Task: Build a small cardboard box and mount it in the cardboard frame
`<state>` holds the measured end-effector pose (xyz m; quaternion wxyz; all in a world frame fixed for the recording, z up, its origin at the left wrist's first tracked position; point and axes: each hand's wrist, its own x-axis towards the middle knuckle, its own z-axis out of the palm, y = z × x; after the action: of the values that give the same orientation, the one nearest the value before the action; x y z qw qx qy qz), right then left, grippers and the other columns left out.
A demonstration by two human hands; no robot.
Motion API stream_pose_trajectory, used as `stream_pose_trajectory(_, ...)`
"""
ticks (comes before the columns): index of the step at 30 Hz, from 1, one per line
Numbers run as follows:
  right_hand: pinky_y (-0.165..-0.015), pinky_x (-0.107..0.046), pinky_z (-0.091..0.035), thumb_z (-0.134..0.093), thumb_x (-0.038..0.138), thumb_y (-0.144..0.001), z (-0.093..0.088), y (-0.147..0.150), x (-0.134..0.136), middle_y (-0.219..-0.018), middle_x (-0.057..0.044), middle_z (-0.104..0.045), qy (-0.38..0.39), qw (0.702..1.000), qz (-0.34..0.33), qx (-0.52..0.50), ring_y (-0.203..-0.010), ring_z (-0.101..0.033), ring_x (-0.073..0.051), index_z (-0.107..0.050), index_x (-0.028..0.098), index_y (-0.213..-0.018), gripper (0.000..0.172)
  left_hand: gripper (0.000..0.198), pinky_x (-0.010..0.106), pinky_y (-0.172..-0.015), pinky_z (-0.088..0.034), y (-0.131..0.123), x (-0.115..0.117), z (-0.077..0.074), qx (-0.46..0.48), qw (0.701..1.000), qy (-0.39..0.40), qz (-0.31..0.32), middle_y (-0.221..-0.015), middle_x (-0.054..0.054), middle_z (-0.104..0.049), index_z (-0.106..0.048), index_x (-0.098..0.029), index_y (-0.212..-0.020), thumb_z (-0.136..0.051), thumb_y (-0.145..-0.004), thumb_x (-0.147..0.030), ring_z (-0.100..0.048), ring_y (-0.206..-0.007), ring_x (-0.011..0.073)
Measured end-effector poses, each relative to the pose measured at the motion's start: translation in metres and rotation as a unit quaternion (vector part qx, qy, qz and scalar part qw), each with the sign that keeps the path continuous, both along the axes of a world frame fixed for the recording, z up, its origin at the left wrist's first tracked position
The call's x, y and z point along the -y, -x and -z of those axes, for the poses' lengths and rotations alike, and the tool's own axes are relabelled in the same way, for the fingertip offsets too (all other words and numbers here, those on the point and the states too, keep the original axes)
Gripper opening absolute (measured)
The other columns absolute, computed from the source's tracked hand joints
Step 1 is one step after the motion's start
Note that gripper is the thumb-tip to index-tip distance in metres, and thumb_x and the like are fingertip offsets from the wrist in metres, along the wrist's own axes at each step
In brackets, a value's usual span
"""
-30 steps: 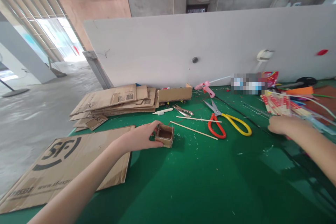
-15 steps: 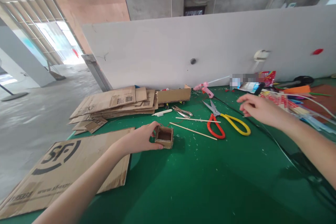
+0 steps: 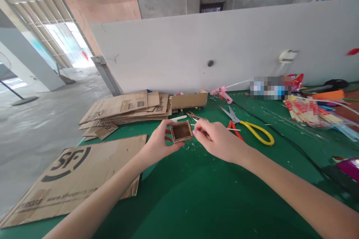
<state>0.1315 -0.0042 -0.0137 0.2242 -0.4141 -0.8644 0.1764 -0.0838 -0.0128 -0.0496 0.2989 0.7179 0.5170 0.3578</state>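
My left hand (image 3: 157, 141) grips a small open cardboard box (image 3: 183, 139), thumb along the near side and fingers round its left. The box is tilted so that its hollow inside faces me. At its right edge, my right hand (image 3: 217, 140) has its fingers pinched together; whatever they hold, if anything, is hidden. Scissors (image 3: 259, 133) with one red and one yellow handle lie open behind the right hand, which partly covers the red handle. A thin wooden stick (image 3: 233, 129) pokes out past that hand. Pliers (image 3: 193, 115) lie behind the box, partly covered.
Flattened cardboard (image 3: 120, 106) is stacked at the back left, with a large printed sheet (image 3: 112, 164) in front. A pink glue gun (image 3: 226, 95) and its black cable lie behind the scissors. Red-and-cream packets (image 3: 303, 110) are at right. A white panel (image 3: 168, 56) bounds the table's back.
My left hand has raised the box slightly and tipped its opening towards me. My right hand has come in from the right to the box's right edge.
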Motion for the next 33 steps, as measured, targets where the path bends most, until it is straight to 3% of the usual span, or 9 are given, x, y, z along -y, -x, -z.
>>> stream_pose_trajectory(2,-0.047,-0.025,-0.027,-0.04,0.03,-0.092,-0.005,0.008,-0.006,-0.058,0.002,-0.056,-0.049,0.998,0.024,0.035,-0.05,-0.046,-0.011,-0.051,0.02,-0.078,0.021,0.054,0.038,-0.079,-0.055,0.0,-0.001,0.002,0.008,1.0,0.003,0.007,-0.119,0.009,-0.058,-0.039,-0.023,-0.115,-0.07,-0.073,-0.038,-0.064,-0.095,0.0212)
stream_pose_trajectory(7,-0.045,-0.028,-0.022,-0.045,0.023,-0.086,-0.016,0.026,-0.015,-0.064,-0.005,-0.061,-0.169,0.968,0.069,0.173,-0.054,-0.054,-0.016,-0.056,0.017,-0.076,0.016,0.054,0.036,-0.074,-0.055,0.002,-0.005,0.009,0.023,1.0,-0.012,0.01,-0.113,0.009,-0.06,-0.04,-0.023,-0.114,-0.071,-0.072,-0.035,-0.064,-0.092,0.0207)
stream_pose_trajectory(12,-0.052,-0.028,-0.037,-0.047,0.008,-0.086,-0.012,0.041,-0.01,-0.074,-0.011,-0.065,-0.218,0.953,0.031,0.208,-0.072,-0.064,-0.022,-0.062,0.012,-0.085,0.016,0.052,0.032,-0.066,-0.053,0.0,-0.006,0.015,0.0,0.999,-0.023,-0.026,-0.104,0.008,-0.06,-0.039,-0.022,-0.111,-0.07,-0.073,-0.039,-0.063,-0.085,0.019)
stream_pose_trajectory(15,-0.058,-0.029,-0.044,-0.053,0.0,-0.078,-0.008,0.046,-0.008,-0.075,-0.011,-0.064,-0.202,0.957,-0.003,0.206,-0.075,-0.064,-0.023,-0.064,0.012,-0.082,0.016,0.052,0.032,-0.068,-0.053,-0.004,-0.005,0.02,0.002,0.999,-0.038,-0.024,-0.106,0.007,-0.058,-0.038,-0.022,-0.109,-0.07,-0.072,-0.039,-0.062,-0.086,0.0183)
stream_pose_trajectory(19,-0.065,-0.03,-0.047,-0.057,0.001,-0.076,-0.004,0.048,-0.009,-0.084,-0.012,-0.064,-0.189,0.96,-0.002,0.208,-0.083,-0.062,-0.024,-0.067,0.013,-0.082,0.017,0.056,0.034,-0.076,-0.055,-0.009,-0.005,0.027,0.083,0.995,-0.055,-0.003,-0.111,0.006,-0.054,-0.036,-0.024,-0.11,-0.073,-0.07,-0.034,-0.061,-0.087,0.0159)
stream_pose_trajectory(23,-0.069,-0.031,-0.046,-0.058,0.003,-0.079,-0.001,0.045,-0.012,-0.093,-0.012,-0.063,-0.195,0.964,0.0,0.183,-0.087,-0.06,-0.023,-0.068,0.012,-0.091,0.018,0.052,0.036,-0.086,-0.054,-0.01,-0.006,0.028,0.21,0.975,-0.039,0.053,-0.129,0.008,-0.045,-0.038,-0.025,-0.106,-0.075,-0.07,-0.031,-0.059,-0.102,0.0174)
stream_pose_trajectory(28,-0.062,-0.028,-0.04,-0.048,0.009,-0.088,0.004,0.041,-0.016,-0.087,-0.007,-0.063,-0.195,0.973,-0.009,0.123,-0.075,-0.06,-0.017,-0.067,0.014,-0.089,0.02,0.038,0.039,-0.088,-0.053,-0.007,-0.009,0.026,0.323,0.944,0.035,0.059,-0.103,0.002,-0.058,-0.039,-0.023,-0.097,-0.07,-0.077,-0.031,-0.06,-0.092,0.0148)
stream_pose_trajectory(33,-0.051,-0.029,-0.029,-0.043,0.016,-0.093,0.004,0.042,-0.011,-0.086,-0.007,-0.064,-0.237,0.963,0.033,0.127,-0.073,-0.06,-0.018,-0.066,0.016,-0.088,0.024,0.04,0.041,-0.085,-0.055,-0.006,-0.008,0.022,0.37,0.925,0.075,0.054,-0.106,0.0,-0.056,-0.04,-0.023,-0.092,-0.074,-0.073,-0.033,-0.061,-0.086,0.0134)
